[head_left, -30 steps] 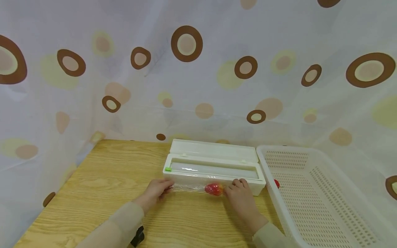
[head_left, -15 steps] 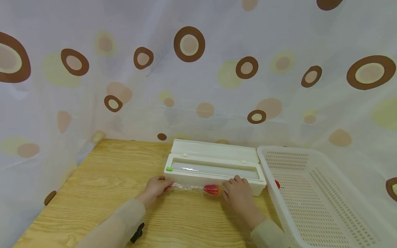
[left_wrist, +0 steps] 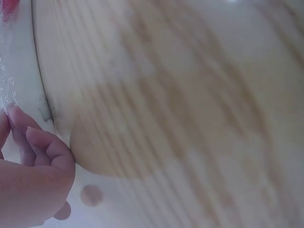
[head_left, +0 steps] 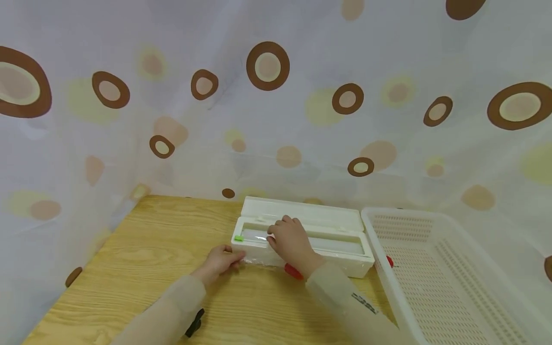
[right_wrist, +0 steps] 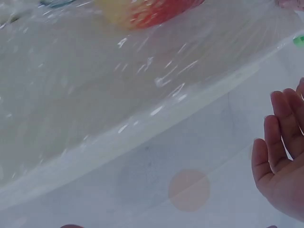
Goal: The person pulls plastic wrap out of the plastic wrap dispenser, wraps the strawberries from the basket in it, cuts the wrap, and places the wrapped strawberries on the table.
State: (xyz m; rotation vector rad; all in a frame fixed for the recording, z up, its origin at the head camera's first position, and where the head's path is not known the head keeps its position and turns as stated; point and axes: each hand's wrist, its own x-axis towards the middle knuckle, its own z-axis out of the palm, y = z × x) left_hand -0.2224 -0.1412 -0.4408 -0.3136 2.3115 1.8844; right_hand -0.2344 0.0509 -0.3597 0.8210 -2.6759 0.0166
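Observation:
My left hand [head_left: 220,262] pinches the edge of clear cling film [left_wrist: 7,71] at the left front corner of a white cling film box [head_left: 345,266]. The box's lid [head_left: 310,218] stands raised, with the roll inside. A red-and-yellow fruit [right_wrist: 156,12] lies under the film in front of the box, partly hidden by my right wrist in the head view. Over the box opening is my right hand [head_left: 293,242], fingers extended and holding nothing in the right wrist view. Its fingertips are a little right of the green slider [head_left: 239,238] on the front edge.
To the right stands a white perforated basket [head_left: 440,287] with a small red item [head_left: 390,261] at its left wall. A black piece [head_left: 195,323] shows below my left sleeve. A patterned curtain [head_left: 293,120] hangs behind the wooden table [head_left: 181,230].
My right hand has left the fruit and moved up and left over the box. The left hand stays at the corner, pinching the film. The view has shifted slightly.

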